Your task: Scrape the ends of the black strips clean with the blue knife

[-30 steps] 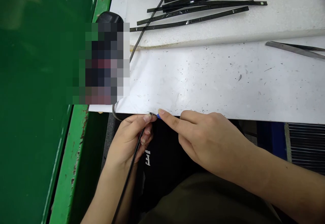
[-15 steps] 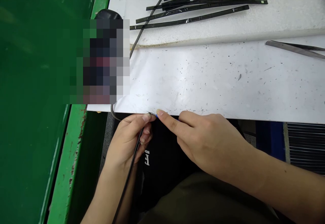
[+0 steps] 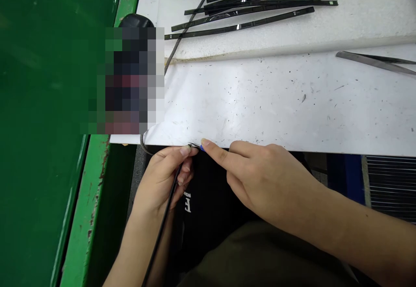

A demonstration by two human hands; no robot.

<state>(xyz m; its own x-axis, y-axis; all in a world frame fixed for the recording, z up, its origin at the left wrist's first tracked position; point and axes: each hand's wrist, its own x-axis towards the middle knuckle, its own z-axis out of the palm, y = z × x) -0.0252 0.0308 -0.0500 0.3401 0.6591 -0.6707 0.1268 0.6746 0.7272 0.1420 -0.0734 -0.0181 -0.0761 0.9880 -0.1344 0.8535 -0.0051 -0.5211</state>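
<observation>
Near the table's front edge, my left hand [image 3: 167,172] pinches the upper end of a long, thin black strip [image 3: 164,224] between thumb and fingers. The strip runs down along the left forearm and leaves the view at the bottom. My right hand [image 3: 256,170] is closed around a slim tool with a blue part [image 3: 202,148], its index finger stretched along the top. The tool's thin tip lies right at the left fingertips and the strip's end. Most of the tool is hidden under the right hand, so its exact kind cannot be made out.
Several glossy black strips [image 3: 243,26] lie on a white foam slab [image 3: 276,40] at the back. Metal tweezers [image 3: 367,60] rest at the right of the white table [image 3: 234,100], which carries dark specks. A braided cord [image 3: 177,44] crosses the left side by a green frame [image 3: 94,183].
Both hands stay almost in place. Beside the left thumb, the dark tip of the tool or strip end shows slightly more. The whole view has shifted a little.
</observation>
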